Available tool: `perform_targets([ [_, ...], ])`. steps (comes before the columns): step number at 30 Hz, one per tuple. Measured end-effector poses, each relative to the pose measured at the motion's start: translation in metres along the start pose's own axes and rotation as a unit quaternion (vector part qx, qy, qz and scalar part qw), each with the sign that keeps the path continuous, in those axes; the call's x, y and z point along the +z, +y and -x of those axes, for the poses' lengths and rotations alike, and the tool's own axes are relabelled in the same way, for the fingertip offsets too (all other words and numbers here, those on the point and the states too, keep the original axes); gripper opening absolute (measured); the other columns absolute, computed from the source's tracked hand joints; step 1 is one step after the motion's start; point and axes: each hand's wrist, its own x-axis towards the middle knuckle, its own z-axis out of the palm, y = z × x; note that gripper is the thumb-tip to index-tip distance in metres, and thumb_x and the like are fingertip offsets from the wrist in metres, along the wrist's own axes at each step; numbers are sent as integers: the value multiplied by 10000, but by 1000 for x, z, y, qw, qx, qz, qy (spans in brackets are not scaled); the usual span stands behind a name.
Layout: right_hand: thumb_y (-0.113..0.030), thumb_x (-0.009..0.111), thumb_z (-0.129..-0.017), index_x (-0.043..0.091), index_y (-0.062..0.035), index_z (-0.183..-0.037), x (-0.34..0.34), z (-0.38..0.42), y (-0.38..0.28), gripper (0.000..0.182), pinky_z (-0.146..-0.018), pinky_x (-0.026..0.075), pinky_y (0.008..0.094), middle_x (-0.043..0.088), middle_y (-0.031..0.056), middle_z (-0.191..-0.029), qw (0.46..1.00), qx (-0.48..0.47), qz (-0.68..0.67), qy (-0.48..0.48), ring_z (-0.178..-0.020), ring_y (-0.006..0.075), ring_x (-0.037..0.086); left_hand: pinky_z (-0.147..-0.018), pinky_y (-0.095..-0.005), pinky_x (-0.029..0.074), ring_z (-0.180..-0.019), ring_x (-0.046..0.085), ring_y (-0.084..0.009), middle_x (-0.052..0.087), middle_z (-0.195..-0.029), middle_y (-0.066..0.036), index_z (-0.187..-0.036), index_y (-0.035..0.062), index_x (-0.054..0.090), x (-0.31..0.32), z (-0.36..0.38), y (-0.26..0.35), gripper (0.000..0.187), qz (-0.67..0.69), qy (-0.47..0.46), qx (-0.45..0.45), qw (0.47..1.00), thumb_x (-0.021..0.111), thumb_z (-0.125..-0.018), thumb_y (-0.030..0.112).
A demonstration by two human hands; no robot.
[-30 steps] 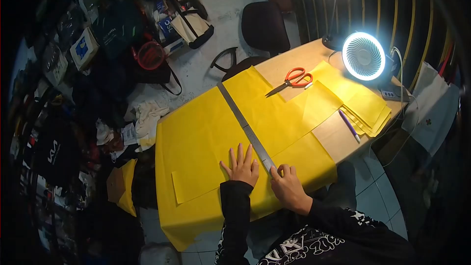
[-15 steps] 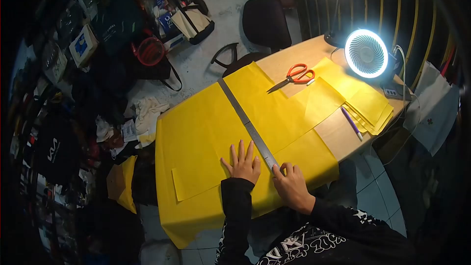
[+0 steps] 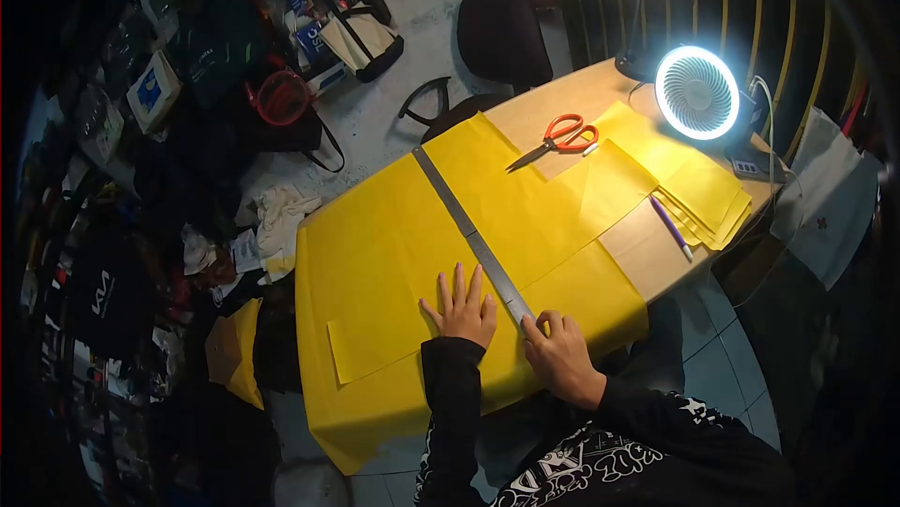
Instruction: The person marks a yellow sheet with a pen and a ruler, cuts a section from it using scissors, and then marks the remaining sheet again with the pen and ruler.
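Yellow sheet material (image 3: 375,254) covers much of the table and hangs over its near edge. A long metal ruler (image 3: 473,237) lies slantwise across it, from the far edge toward me. My left hand (image 3: 464,316) rests flat on the yellow sheet just left of the ruler, fingers spread. At the ruler's near end, my right hand (image 3: 562,357) has its fingers curled with thumb and index on the metal; part of that end is hidden beneath them. A loose yellow strip (image 3: 339,352) lies left of my left hand.
Red-handled scissors (image 3: 558,141) lie beyond the ruler. A stack of folded yellow pieces (image 3: 698,193) and a purple pen (image 3: 670,227) are at the right. A lit ring-shaped fan lamp (image 3: 697,94) stands at the back right corner. A dark chair (image 3: 502,33) stands behind the table.
The whole view has shifted slightly. Both hands keep their places on the yellow sheet and the ruler, with no clear movement of either.
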Motion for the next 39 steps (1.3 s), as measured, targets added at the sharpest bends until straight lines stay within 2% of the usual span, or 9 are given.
perform_targets([
  [22, -121, 620, -735, 599, -22, -1056, 2, 1, 0, 336, -621, 412, 357, 520, 102, -858, 1000, -5, 8, 10, -723, 266, 491, -1007, -716, -7, -1407, 88, -352, 191, -1523, -85, -1439, 240, 294, 1, 1, 0, 554, 0, 8, 3, 1000, 394, -909, 364],
  [39, -117, 615, -742, 590, -40, -894, 7, -1, 4, 172, -576, 400, 348, 499, 86, -777, 998, -25, 26, 42, -674, 236, 483, -1019, -701, -1, -1411, 84, -331, 198, -1521, -75, -1434, 248, 303, 0, 0, 0, 543, 3, -2, -5, 1000, 400, -914, 371],
])
